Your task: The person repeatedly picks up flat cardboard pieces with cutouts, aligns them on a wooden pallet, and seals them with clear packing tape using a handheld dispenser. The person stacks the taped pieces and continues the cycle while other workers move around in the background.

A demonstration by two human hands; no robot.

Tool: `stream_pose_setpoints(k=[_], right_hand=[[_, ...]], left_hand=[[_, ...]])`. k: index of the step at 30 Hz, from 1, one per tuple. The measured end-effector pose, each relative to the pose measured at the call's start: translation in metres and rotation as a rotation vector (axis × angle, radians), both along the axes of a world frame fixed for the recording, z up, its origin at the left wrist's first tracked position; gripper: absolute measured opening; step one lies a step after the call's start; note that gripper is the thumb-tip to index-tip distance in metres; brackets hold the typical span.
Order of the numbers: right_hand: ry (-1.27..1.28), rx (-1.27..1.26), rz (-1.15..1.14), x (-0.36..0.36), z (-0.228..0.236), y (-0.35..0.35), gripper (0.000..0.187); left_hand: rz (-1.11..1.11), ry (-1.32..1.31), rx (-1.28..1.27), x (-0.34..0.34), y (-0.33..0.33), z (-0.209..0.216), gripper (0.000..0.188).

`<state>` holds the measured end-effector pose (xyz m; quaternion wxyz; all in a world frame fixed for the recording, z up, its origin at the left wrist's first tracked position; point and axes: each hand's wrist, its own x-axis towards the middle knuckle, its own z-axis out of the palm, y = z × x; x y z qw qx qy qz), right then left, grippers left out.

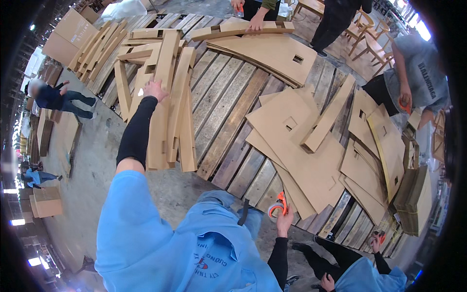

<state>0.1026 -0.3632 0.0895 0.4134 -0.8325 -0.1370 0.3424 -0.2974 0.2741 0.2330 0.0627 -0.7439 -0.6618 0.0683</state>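
Note:
My left hand (154,91) reaches out to the left onto a pile of long folded cardboard strips. Its fingers are spread over the top of one long cardboard tube (164,63), and some fingertips are hard to make out. Close to my body, my right hand (284,223) is closed around an orange tape dispenser (278,205) with a tape roll in it. Just beyond that dispenser lie flat brown cardboard sheets (306,170) with small cutouts. A single folded cardboard strip (328,117) rests on top of them.
The slatted wooden platform (228,102) carries all the cardboard. Across it, a co-worker's hand (256,22) touches another strip (238,31). Co-workers at right (413,73) and lower right (369,272) hold tape dispensers. Strapped cardboard (411,199) stands at right; a carton (70,36) stands far left.

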Motion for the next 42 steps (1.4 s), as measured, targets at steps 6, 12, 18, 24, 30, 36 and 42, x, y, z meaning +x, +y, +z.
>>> stream_pose_setpoints(k=[6,12,18,24,30,36,42], right_hand=[[0.269,0.062,-0.099,-0.002,-0.042,0.001,0.061],[0.138,0.075,-0.017,-0.023,-0.108,0.014,0.057],[-0.019,-0.011,0.044,-0.015,-0.151,-0.005,0.055],[-0.376,-0.111,-0.326,0.049,-0.104,-0.008,0.062],[-0.251,-0.292,-0.824,0.181,-0.119,-0.056,0.078],[-0.143,-0.301,-0.812,0.205,-0.105,-0.079,0.054],[0.419,0.502,-0.932,0.137,0.028,-0.076,0.027]], left_hand=[[-0.297,0.124,-0.133,0.043,-0.120,-0.107,0.068],[-0.683,-0.229,-0.710,0.056,-0.312,-0.152,0.063],[-0.530,-0.256,-0.960,0.042,-0.343,-0.142,0.065],[-0.137,-0.290,-0.959,0.019,-0.245,-0.154,0.064],[-0.014,-0.667,-1.068,0.097,-0.195,-0.169,0.061],[-0.451,-0.522,-0.963,0.217,-0.232,-0.140,0.058],[-1.243,-0.313,-0.340,0.295,-0.280,-0.085,0.039]])
